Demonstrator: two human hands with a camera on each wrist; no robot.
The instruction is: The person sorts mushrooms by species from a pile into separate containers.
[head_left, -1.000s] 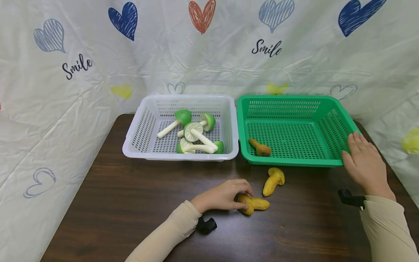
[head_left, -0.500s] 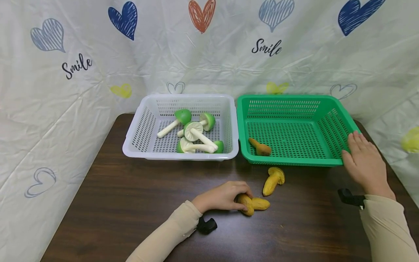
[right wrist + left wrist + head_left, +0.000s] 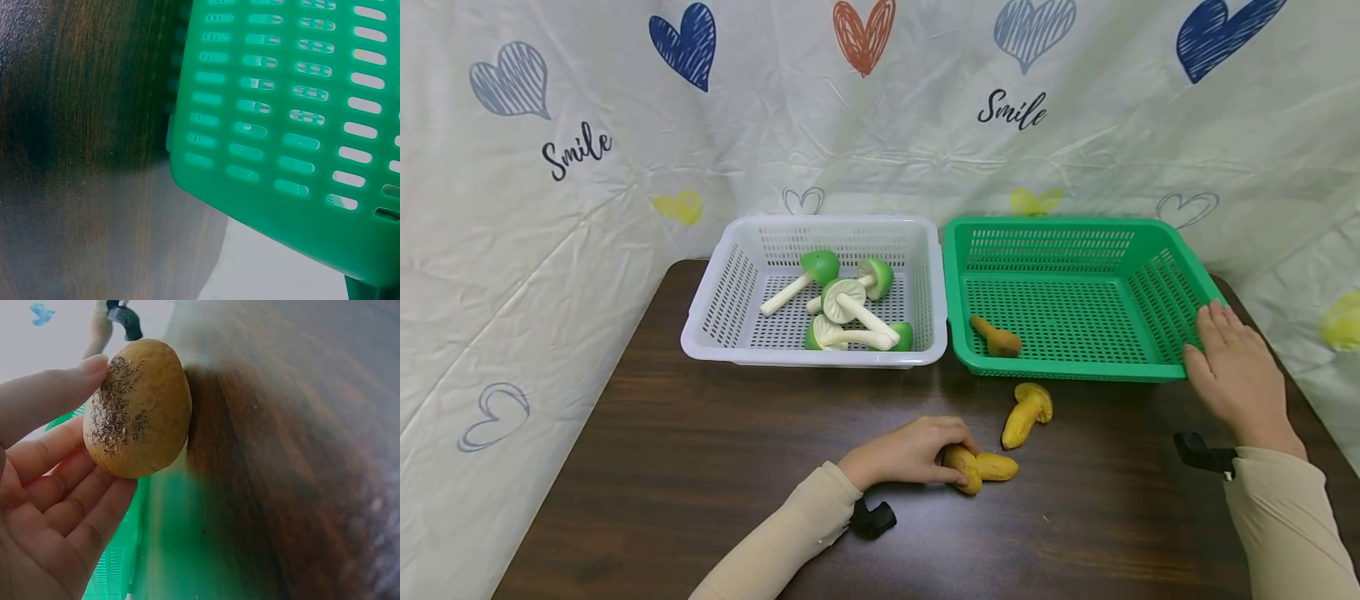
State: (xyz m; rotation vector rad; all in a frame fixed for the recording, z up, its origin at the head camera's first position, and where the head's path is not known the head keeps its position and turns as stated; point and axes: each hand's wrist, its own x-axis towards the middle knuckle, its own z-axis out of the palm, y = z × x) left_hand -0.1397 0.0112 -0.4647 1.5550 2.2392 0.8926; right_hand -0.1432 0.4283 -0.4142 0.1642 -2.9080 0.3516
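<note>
On the dark wood table, my left hand (image 3: 917,450) pinches a yellow toy mushroom (image 3: 997,467) by its cap, the stem pointing right. In the left wrist view the cap (image 3: 156,406) shows a dark speckled patch, with the thumb on one side and the fingers on the other. A second yellow mushroom (image 3: 1026,417) lies just behind it, in front of the green basket (image 3: 1075,371). With straight fingers, my right hand (image 3: 1240,371) rests at the basket's right rim. The right wrist view shows the slotted basket wall (image 3: 250,200) but no fingers.
Inside the green basket, a brown mushroom (image 3: 1000,342) lies at the front left. Left of it, side by side, stands a white basket (image 3: 812,358) holding several green-capped mushrooms (image 3: 820,267). A white sheet (image 3: 880,150) printed with hearts hangs behind the table.
My left hand dips very slightly toward the table's front while staying on the same mushroom. The right hand and both baskets keep their places.
</note>
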